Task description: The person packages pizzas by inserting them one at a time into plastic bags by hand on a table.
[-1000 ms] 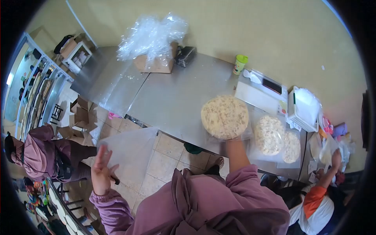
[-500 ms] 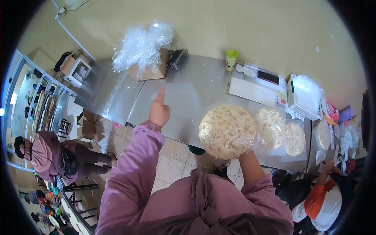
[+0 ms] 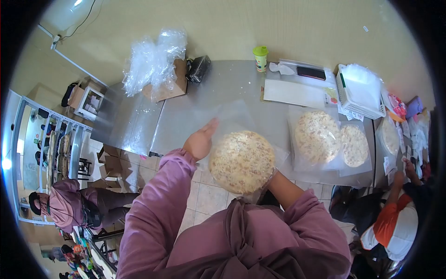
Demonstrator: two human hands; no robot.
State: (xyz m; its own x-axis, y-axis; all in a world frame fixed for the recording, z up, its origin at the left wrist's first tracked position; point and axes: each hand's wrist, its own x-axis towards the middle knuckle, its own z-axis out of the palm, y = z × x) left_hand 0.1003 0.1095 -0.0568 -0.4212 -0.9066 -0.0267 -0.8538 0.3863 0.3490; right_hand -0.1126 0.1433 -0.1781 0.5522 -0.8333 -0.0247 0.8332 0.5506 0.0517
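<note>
A round, flat, speckled pale disc (image 3: 242,162) in clear plastic is held up in front of my body, over the front edge of the metal table (image 3: 195,111). My right hand (image 3: 268,182) supports it from its lower right side, fingers hidden beneath. My left hand (image 3: 199,142) is just left of the disc, fingers stretched out, beside a clear plastic sheet (image 3: 234,116) lying on the table. Two more bagged discs lie to the right, a larger one (image 3: 318,136) and a smaller one (image 3: 354,145).
Along the wall are a pile of clear bags (image 3: 155,60) on a cardboard box, a black box (image 3: 199,69), a green-lidded cup (image 3: 260,59), a phone (image 3: 311,73) and a white basket (image 3: 360,93). One person stands at left; another works at right.
The disc in my right hand has moved left and nearer my body. My left hand has gone from holding a plastic sheet in the air to over the table, near the disc.
</note>
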